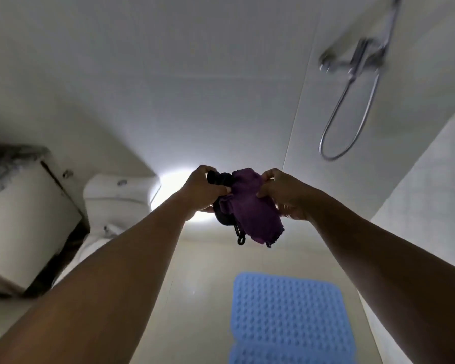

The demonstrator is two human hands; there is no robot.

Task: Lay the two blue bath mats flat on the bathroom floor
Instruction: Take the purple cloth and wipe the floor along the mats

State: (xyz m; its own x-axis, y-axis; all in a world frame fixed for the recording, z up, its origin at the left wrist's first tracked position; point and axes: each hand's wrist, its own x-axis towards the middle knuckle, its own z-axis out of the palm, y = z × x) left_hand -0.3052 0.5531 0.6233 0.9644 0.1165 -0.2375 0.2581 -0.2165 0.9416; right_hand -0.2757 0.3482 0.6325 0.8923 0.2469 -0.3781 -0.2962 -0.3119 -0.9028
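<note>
Head view, tilted up at the walls: one blue mat (289,311) lies flat on the pale floor (200,285) at lower centre-right. Its long axis runs from mid-frame down past the bottom edge, leaning slightly left, with the studded face up. A notch cuts its left edge near the bottom; whether a second mat starts there cannot be told. Nothing lies on it.

At far left stands a white cabinet (24,219) with a dark mottled top. Just beside it is a white toilet (116,195), partly hidden behind the left forearm. Both arms reach up to frame centre, well above the mat. The left hand (202,190) is clenched round a black bundle (221,179), from which a small clip dangles. Bunched against it is a purple cloth (250,206), its frayed end hanging down. Whether the cloth sits inside the bundle is unclear. The right hand (286,198) pinches the cloth's right side between thumb and fingers.

At upper right a chrome shower mixer (357,59), blurred, is fixed to the wall, its hose (352,122) looping below.
</note>
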